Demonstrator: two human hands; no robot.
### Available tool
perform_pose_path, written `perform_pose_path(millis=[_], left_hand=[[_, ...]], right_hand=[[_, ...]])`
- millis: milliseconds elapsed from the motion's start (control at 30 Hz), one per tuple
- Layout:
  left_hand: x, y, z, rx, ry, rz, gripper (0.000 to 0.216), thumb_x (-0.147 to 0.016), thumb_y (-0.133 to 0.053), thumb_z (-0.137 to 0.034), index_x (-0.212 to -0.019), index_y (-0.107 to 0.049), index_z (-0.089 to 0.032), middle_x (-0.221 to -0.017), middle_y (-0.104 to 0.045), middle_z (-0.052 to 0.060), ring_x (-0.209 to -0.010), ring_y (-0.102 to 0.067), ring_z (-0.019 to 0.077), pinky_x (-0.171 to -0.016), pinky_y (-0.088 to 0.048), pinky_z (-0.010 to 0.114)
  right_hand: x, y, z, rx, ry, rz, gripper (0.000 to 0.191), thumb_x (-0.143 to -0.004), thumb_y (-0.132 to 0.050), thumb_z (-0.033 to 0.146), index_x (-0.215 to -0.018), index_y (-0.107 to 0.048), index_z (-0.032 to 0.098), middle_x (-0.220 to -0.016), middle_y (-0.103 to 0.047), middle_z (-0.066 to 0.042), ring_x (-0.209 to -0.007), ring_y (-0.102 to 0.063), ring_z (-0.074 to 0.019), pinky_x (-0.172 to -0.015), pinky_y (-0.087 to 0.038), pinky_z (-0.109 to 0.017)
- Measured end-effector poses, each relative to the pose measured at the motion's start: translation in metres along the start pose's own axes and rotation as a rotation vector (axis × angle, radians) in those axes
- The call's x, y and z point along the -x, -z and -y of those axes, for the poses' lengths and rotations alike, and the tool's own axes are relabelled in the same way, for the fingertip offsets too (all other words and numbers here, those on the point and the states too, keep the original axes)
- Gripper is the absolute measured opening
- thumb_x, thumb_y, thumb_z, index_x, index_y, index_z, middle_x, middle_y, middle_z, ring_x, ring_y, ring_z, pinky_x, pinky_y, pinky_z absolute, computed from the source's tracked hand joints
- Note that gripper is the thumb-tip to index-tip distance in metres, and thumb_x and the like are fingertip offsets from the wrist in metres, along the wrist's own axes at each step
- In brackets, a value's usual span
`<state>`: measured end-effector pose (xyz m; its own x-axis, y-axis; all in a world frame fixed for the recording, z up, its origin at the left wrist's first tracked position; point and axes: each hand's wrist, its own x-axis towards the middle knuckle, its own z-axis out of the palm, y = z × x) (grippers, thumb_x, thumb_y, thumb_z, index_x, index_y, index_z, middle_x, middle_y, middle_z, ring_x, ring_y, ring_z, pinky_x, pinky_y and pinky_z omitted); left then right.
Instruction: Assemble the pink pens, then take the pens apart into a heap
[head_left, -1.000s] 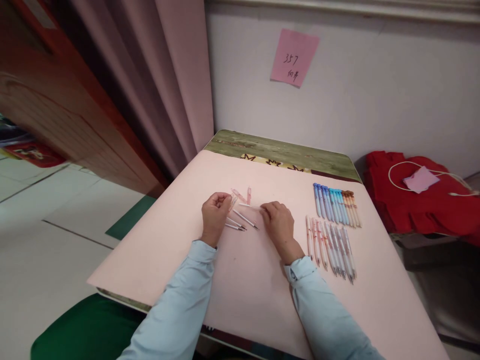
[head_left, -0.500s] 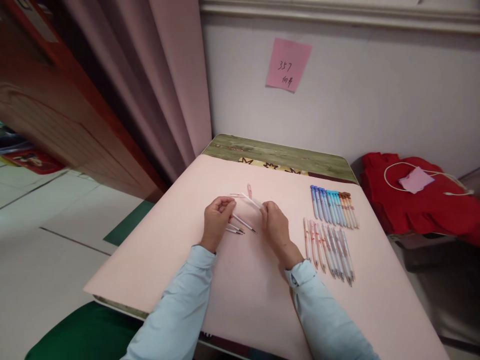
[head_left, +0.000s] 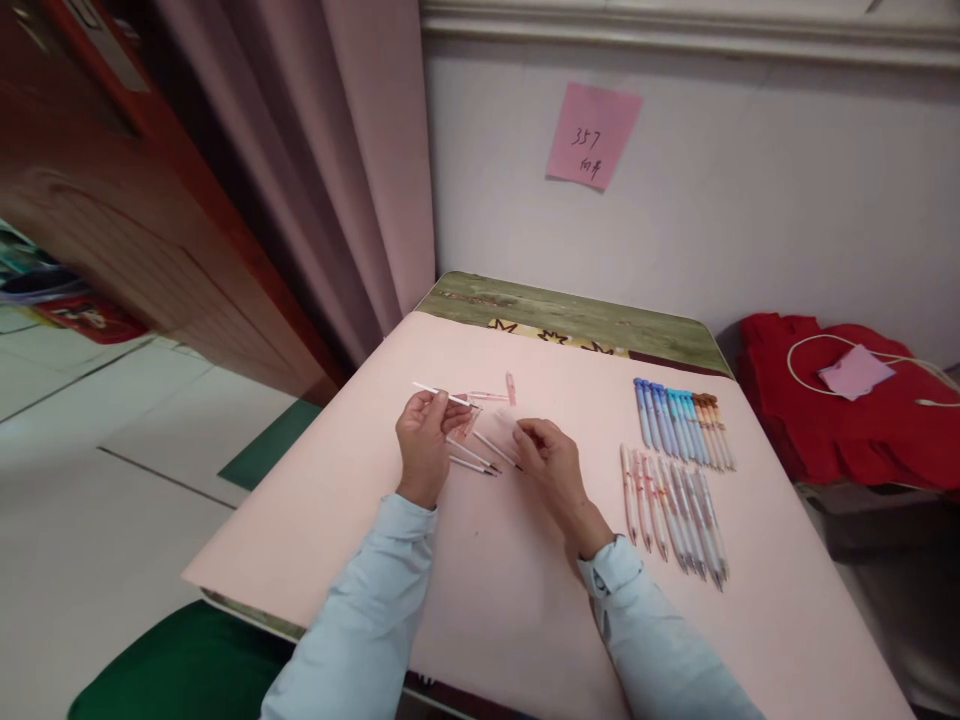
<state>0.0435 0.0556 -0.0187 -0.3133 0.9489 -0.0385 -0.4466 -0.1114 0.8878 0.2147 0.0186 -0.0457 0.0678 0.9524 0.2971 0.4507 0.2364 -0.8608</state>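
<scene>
My left hand (head_left: 425,445) pinches a thin white pen refill (head_left: 442,394) between thumb and fingers, its dark tip pointing right. To the right, my right hand (head_left: 551,455) is closed, with a faint see-through piece (head_left: 505,417) showing at its fingertips; it looks like a pen barrel, mostly hidden. Between the hands several white refills with dark tips lie on the table, one of them a refill (head_left: 495,449) beside my right fingers. Just beyond, a clear pinkish pen part (head_left: 511,388) and another pinkish pen part (head_left: 487,396) lie on the tabletop.
On the table's right side, a row of blue, turquoise and brown-topped pens (head_left: 684,424) lies behind a row of pinkish and clear pens (head_left: 675,515). A wall stands behind the table (head_left: 337,520). A red cloth (head_left: 795,400) with a white cable (head_left: 795,345) is at right.
The white refill, earlier stretched between both hands, is now in my left hand alone. My hands have moved apart. The view has shifted slightly.
</scene>
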Motion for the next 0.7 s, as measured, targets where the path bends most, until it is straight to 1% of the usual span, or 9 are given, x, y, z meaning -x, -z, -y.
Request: perform_pose_path(millis=[67, 167, 300, 600, 700], left_hand=[[-0.0021, 0.0016, 0.0004, -0.002, -0.017, -0.031, 0.030, -0.077, -0.074, -0.037, -0.086, -0.055, -0.016, -0.079, -0.073, 0.006, -0.065, -0.069, 0.0136, -0.066, -0.059, 0.027], [-0.0015, 0.0018, 0.0030, -0.043, -0.033, -0.010, 0.031, -0.078, -0.074, -0.038, -0.086, -0.054, -0.016, -0.077, -0.073, 0.006, -0.064, -0.070, 0.0145, -0.066, -0.059, 0.029], [0.0008, 0.0011, 0.0056, -0.078, -0.042, 0.027, 0.030, -0.078, -0.073, -0.038, -0.086, -0.053, -0.017, -0.077, -0.073, 0.005, -0.062, -0.070, 0.0146, -0.066, -0.060, 0.030], [0.0042, -0.0022, 0.0049, -0.109, -0.006, 0.066, 0.029, -0.078, -0.073, -0.036, -0.084, -0.052, -0.017, -0.075, -0.073, 0.005, -0.061, -0.069, 0.0151, -0.065, -0.058, 0.029], [0.0057, -0.0024, 0.0058, -0.132, 0.012, 0.104, 0.028, -0.078, -0.073, -0.037, -0.083, -0.053, -0.017, -0.075, -0.073, 0.005, -0.061, -0.068, 0.0151, -0.065, -0.057, 0.030]], right_hand=[[0.0010, -0.0009, -0.0033, 0.018, 0.012, 0.001, 0.019, -0.090, -0.058, 0.033, -0.097, -0.072, 0.022, -0.085, -0.067, -0.003, -0.073, -0.060, -0.0165, -0.064, -0.047, -0.026], [0.0025, -0.0024, -0.0030, 0.045, 0.034, -0.007, 0.020, -0.090, -0.059, 0.031, -0.102, -0.073, 0.023, -0.086, -0.067, -0.004, -0.074, -0.061, -0.0166, -0.065, -0.048, -0.026], [0.0033, -0.0026, 0.0011, 0.063, 0.057, -0.020, 0.020, -0.089, -0.059, 0.030, -0.101, -0.073, 0.022, -0.086, -0.068, -0.004, -0.075, -0.062, -0.0166, -0.067, -0.049, -0.027], [0.0029, -0.0018, 0.0028, 0.068, 0.084, 0.000, 0.020, -0.090, -0.058, 0.029, -0.100, -0.074, 0.022, -0.085, -0.068, -0.004, -0.076, -0.063, -0.0166, -0.067, -0.048, -0.026], [0.0029, -0.0028, 0.0022, 0.051, 0.084, 0.009, 0.020, -0.090, -0.059, 0.030, -0.100, -0.074, 0.022, -0.085, -0.068, -0.004, -0.074, -0.062, -0.0159, -0.068, -0.048, -0.027]])
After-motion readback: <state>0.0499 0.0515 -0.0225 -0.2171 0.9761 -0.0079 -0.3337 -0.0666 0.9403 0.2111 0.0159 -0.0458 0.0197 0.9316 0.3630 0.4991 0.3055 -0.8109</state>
